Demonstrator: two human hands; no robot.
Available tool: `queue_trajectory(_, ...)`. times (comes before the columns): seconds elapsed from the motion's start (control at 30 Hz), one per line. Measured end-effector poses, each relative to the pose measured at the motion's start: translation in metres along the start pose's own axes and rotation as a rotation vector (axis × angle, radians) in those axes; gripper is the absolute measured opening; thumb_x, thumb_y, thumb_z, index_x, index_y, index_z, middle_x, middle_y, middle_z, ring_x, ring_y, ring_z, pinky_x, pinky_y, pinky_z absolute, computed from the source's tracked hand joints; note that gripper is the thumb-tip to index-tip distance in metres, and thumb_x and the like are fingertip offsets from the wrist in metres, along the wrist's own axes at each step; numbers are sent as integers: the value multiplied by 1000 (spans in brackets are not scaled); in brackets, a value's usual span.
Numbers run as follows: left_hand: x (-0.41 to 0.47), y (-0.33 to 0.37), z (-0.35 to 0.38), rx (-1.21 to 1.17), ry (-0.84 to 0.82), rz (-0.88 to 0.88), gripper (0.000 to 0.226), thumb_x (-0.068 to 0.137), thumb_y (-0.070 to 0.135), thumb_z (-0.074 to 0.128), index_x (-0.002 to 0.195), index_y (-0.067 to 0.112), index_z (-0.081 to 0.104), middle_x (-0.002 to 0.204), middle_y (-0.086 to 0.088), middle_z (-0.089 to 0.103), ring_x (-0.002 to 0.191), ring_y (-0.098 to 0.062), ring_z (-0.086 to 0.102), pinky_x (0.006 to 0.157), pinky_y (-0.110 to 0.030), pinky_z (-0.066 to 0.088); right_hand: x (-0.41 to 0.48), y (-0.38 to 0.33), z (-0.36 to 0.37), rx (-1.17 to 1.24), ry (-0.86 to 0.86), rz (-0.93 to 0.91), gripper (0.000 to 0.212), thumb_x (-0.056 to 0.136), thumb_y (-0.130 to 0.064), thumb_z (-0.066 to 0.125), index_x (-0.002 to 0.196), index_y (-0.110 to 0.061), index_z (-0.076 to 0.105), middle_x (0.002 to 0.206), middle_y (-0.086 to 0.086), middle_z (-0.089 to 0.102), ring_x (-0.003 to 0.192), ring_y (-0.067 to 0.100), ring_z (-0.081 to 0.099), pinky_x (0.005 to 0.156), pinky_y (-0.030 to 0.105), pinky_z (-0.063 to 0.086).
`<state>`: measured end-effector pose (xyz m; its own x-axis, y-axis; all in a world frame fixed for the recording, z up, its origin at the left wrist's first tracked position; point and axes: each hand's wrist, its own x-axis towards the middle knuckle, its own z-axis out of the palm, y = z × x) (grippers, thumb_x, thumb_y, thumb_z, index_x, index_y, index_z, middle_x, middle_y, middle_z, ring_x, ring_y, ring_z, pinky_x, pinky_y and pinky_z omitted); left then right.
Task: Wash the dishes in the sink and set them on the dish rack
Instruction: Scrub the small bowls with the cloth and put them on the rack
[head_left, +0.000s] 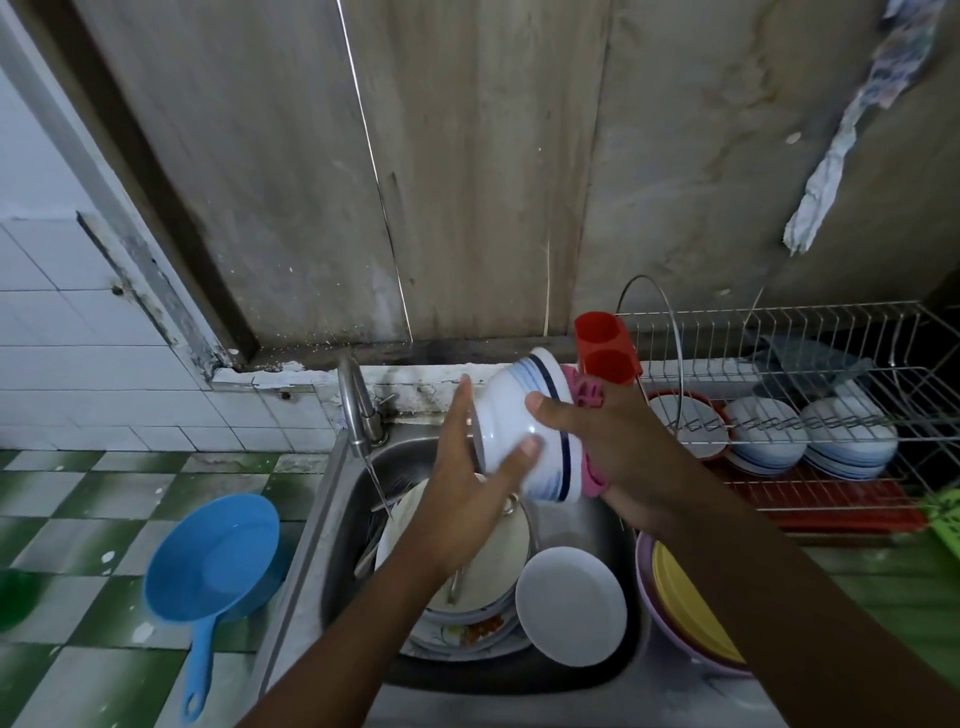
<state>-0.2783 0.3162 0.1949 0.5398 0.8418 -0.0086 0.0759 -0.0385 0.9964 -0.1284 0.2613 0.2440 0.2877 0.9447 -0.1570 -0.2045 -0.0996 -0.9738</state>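
I hold a white bowl with blue stripes (511, 415) on its side above the steel sink (345, 519). My left hand (467, 493) grips its base, thumb across the side. My right hand (608, 441) holds the rim side and presses a pink scrubber (589, 395) against it. Below, the sink holds stacked dirty plates (467, 618), some cutlery and a white bowl (571, 605). The wire dish rack (789, 332) stands to the right with several white bowls (766, 434) in it.
A tap (356, 405) runs a thin stream at the sink's back left. A blue ladle pan (213, 561) lies on the green tiled counter at left. Yellow and purple basins (675, 597) sit right of the sink. A red cutlery holder (605, 348) hangs on the rack.
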Motion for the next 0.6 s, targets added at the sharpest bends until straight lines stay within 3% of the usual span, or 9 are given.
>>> queue_trajectory(0.1,15,22,-12,-508,-178,-384,91,79,88,46,141,22,59,135,-15,65,119,-29,67,100,-58,52,-10,7,9,-388,-78,-199,34,94,-25,70,127,-25,62,113,-7,72,105,8,69,92,34,59)
queue_trajectory(0.17,24,29,-18,-551,-207,-473,92,79,87,44,128,13,69,124,-22,69,116,-37,68,103,-59,49,-16,17,18,-518,-120,-215,41,94,-30,71,133,-27,58,117,-11,70,107,1,67,94,29,56)
queue_trajectory(0.27,23,17,-6,-439,-128,-375,80,80,81,58,128,18,68,124,-18,71,117,-36,68,104,-63,47,-19,11,26,-256,-112,-129,38,93,-31,72,128,-20,64,112,1,74,104,16,72,91,40,59)
queue_trajectory(0.33,21,10,3,-393,-35,-316,86,71,83,68,134,25,61,126,-14,70,114,-36,69,92,-67,53,-12,-4,23,-68,-62,-25,36,92,-36,70,117,-10,69,105,13,75,97,27,75,86,43,61)
queue_trajectory(0.47,19,14,7,-298,81,-254,82,65,81,72,124,25,65,116,-13,73,100,-31,74,77,-61,61,-12,-10,20,-16,-61,70,27,96,-38,64,107,-14,71,92,6,78,86,20,76,71,30,61)
queue_trajectory(0.53,12,5,8,-181,118,-150,79,61,80,76,122,31,62,121,-6,70,99,-15,73,78,-43,64,-13,-11,17,70,-79,162,30,95,-37,64,107,-11,70,91,9,78,84,22,77,67,31,61)
queue_trajectory(0.6,2,-9,4,38,114,24,89,57,77,81,132,43,47,134,11,58,113,-1,62,88,-26,56,-8,-14,9,201,-95,290,39,94,-36,66,118,-5,66,104,17,76,97,30,75,80,41,62)
